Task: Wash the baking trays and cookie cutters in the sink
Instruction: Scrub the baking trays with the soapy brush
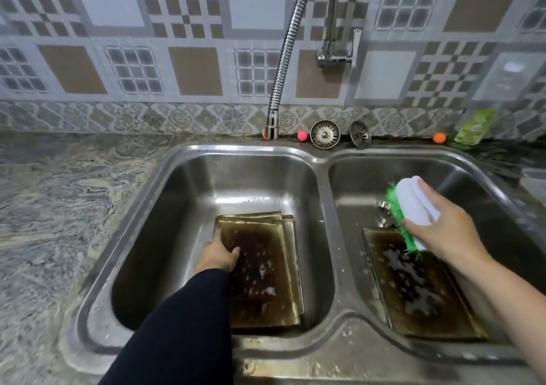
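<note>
Patterned wall tiles (pixel 192 29) run behind a shiny steel sink with two bowls (pixel 320 160), set in a swirly grey stone counter (pixel 59 195). A bendy silver tap hose (pixel 283 59) hangs over the back edge, and no water is coming out of it. Two round metal drain strainers (pixel 325 134) lean against the wall, with small pink and orange balls (pixel 302 136) close by.

In the left bowl lies a stack of burnt, brown baking trays (pixel 266 272). The person's left hand (pixel 217 256), in a dark sleeve, grips the left edge of the top tray, thumb on the inside. In the right bowl lies one more dirty brown baking tray (pixel 419 290) with pale soapy patches on it. The right hand (pixel 443 231) holds a white scrubbing brush with green bristles (pixel 410 210), and the bristles touch the far end of that tray. I cannot see any cookie cutters.

It looks like scrubbing has only just started, because both trays are very dark. To do it well, I think the brush should press flat, so all the bristles rub, and go in small circles over the black middle. The tray may slide on the wet steel, so the free hand should hold it. Running some water would help wash the dirt away.
</note>
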`<state>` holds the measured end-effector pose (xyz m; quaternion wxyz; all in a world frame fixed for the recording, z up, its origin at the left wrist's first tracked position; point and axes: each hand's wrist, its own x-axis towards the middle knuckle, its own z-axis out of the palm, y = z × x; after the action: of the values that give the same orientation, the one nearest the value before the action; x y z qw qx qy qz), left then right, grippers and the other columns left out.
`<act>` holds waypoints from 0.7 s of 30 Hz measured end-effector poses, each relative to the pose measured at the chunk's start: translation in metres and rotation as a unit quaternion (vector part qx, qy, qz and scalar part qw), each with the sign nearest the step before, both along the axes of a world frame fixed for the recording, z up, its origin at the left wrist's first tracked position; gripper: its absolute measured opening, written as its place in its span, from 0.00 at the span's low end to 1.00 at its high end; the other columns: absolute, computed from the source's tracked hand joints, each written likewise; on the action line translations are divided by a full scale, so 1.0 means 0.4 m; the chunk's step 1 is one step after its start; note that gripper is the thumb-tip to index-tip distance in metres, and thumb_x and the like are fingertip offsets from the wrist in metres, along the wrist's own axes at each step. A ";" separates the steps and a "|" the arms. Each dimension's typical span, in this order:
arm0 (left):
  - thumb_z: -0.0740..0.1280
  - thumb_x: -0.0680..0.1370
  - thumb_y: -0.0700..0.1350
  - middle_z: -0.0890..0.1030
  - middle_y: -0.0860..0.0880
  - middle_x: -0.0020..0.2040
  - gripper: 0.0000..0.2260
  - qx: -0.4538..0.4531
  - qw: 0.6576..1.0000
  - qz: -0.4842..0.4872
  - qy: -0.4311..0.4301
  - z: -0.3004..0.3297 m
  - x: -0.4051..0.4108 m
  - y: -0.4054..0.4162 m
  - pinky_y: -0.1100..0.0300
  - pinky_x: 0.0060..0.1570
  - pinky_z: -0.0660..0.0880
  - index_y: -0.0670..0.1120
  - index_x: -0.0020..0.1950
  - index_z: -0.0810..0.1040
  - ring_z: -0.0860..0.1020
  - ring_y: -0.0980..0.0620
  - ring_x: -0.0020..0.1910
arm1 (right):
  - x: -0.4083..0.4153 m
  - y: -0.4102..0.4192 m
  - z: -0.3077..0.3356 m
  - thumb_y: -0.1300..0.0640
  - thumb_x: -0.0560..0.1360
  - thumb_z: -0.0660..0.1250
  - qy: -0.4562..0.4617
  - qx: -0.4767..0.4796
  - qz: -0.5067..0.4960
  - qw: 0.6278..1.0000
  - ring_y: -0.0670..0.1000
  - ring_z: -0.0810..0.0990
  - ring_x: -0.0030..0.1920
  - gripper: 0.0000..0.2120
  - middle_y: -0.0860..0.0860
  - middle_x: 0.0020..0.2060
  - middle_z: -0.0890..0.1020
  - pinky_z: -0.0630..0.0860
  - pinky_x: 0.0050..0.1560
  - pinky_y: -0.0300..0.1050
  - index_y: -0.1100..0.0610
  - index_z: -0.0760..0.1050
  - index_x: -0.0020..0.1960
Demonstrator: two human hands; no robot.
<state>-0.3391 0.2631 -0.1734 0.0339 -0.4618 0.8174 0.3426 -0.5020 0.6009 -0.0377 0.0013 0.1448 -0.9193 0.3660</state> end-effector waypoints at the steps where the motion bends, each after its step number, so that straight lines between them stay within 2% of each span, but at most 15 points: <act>1: 0.66 0.77 0.53 0.71 0.43 0.67 0.33 0.007 1.000 -0.002 -0.006 0.005 0.000 0.000 0.50 0.63 0.70 0.54 0.78 0.54 0.74 0.42 0.63 | -0.003 0.002 -0.001 0.60 0.69 0.74 0.000 0.004 0.003 1.000 0.55 0.69 0.69 0.38 0.50 0.70 0.70 0.66 0.63 0.45 0.45 0.62 0.74; 4: 0.67 0.76 0.54 0.69 0.43 0.68 0.31 0.015 0.999 -0.011 -0.035 0.013 0.004 -0.003 0.50 0.65 0.71 0.53 0.76 0.60 0.74 0.43 0.63 | -0.004 0.005 0.001 0.60 0.69 0.75 -0.012 0.026 0.014 1.000 0.55 0.68 0.70 0.40 0.51 0.70 0.70 0.66 0.64 0.46 0.44 0.61 0.74; 7: 0.67 0.73 0.59 0.70 0.46 0.67 0.26 -0.103 0.986 -0.056 -0.117 0.048 0.006 0.013 0.50 0.61 0.72 0.52 0.69 0.69 0.70 0.44 0.65 | -0.005 0.012 0.004 0.59 0.67 0.76 -0.018 0.045 0.025 0.999 0.55 0.68 0.70 0.42 0.50 0.71 0.70 0.66 0.65 0.47 0.43 0.60 0.75; 9: 0.66 0.73 0.61 0.68 0.47 0.69 0.25 -0.185 0.970 -0.072 -0.144 0.090 -0.008 0.038 0.49 0.60 0.70 0.52 0.67 0.72 0.67 0.45 0.68 | -0.008 0.023 0.006 0.59 0.68 0.75 -0.021 0.054 0.032 0.998 0.55 0.68 0.70 0.42 0.49 0.71 0.69 0.67 0.63 0.46 0.43 0.59 0.75; 13: 0.61 0.76 0.59 0.75 0.47 0.64 0.21 -0.253 0.950 -0.158 -0.096 0.191 -0.095 0.109 0.50 0.59 0.72 0.50 0.65 0.74 0.71 0.45 0.64 | -0.024 0.056 0.016 0.59 0.68 0.74 -0.043 0.081 0.049 0.995 0.55 0.71 0.68 0.41 0.48 0.71 0.70 0.70 0.61 0.48 0.41 0.59 0.75; 17: 0.59 0.77 0.57 0.79 0.47 0.60 0.19 -0.303 0.922 -0.237 -0.036 0.298 -0.212 0.238 0.53 0.54 0.72 0.50 0.62 0.77 0.73 0.46 0.62 | -0.059 0.119 0.048 0.55 0.64 0.73 -0.051 0.105 0.087 0.989 0.50 0.73 0.66 0.41 0.43 0.69 0.72 0.74 0.61 0.50 0.35 0.61 0.72; 19: 0.58 0.78 0.57 0.79 0.47 0.59 0.18 -0.326 0.907 -0.267 -0.009 0.333 -0.263 0.322 0.52 0.53 0.71 0.50 0.61 0.77 0.73 0.45 0.62 | -0.083 0.163 0.073 0.55 0.64 0.72 -0.045 0.130 0.105 0.985 0.50 0.74 0.64 0.42 0.42 0.69 0.71 0.76 0.58 0.49 0.33 0.60 0.71; 21: 0.58 0.78 0.56 0.79 0.47 0.59 0.18 -0.322 0.900 -0.293 0.005 0.348 -0.305 0.410 0.51 0.54 0.71 0.51 0.62 0.77 0.73 0.45 0.61 | -0.112 0.213 0.103 0.56 0.65 0.72 -0.025 0.158 0.113 0.981 0.50 0.75 0.63 0.42 0.43 0.70 0.70 0.75 0.52 0.45 0.35 0.59 0.73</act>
<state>-0.4609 0.4271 -0.0343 -0.0219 -0.1853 0.9817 0.0370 -0.5467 0.6863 0.0034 -0.0857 0.2374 -0.9430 0.2169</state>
